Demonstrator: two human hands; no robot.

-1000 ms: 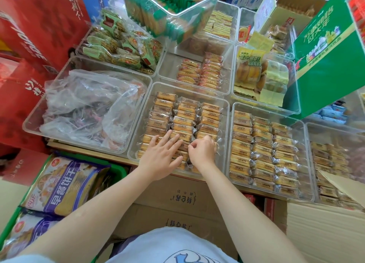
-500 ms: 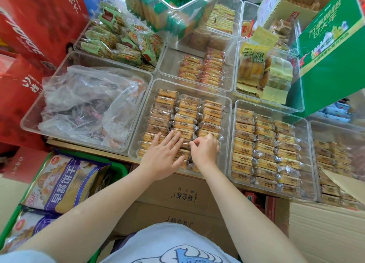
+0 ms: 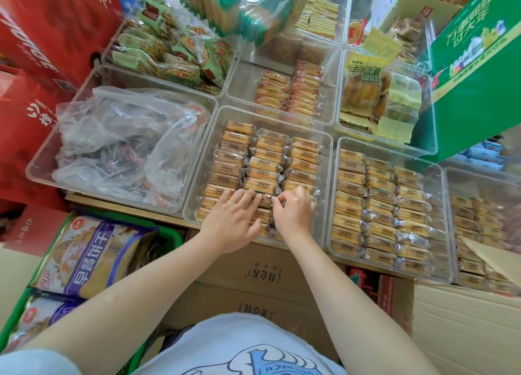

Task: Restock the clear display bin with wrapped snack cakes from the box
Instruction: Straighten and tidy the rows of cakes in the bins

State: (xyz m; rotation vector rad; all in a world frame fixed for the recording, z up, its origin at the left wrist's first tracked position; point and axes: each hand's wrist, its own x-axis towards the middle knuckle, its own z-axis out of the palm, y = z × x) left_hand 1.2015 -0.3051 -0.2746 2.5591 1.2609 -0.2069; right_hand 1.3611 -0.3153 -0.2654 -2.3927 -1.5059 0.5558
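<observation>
Evidently the person is tidying the near end of the clear display bin [image 3: 328, 160], where wrapped snack cakes [image 3: 266, 155] lie in three columns, packed side by side so each label faces up. The left hand [image 3: 234, 219] lies flat with fingers straight across the nearest cakes of the left and middle columns, probably to keep those rows from sliding. The right hand [image 3: 294, 210] has its fingers curled and seems to pinch the crimped end of a wrapper in the near rows, likely to seat that cake in line; exactly which cake it holds I cannot tell. The bin looks nearly full, with only a strip of bare floor along its right wall and far end. Room is tight: the neighbouring bin of cakes [image 3: 390, 214] touches on the right, a bin holding a crumpled plastic bag [image 3: 124, 143] sits just left, and the cardboard box [image 3: 253, 273] stands below the counter edge [image 3: 112, 205], beneath the forearms.
</observation>
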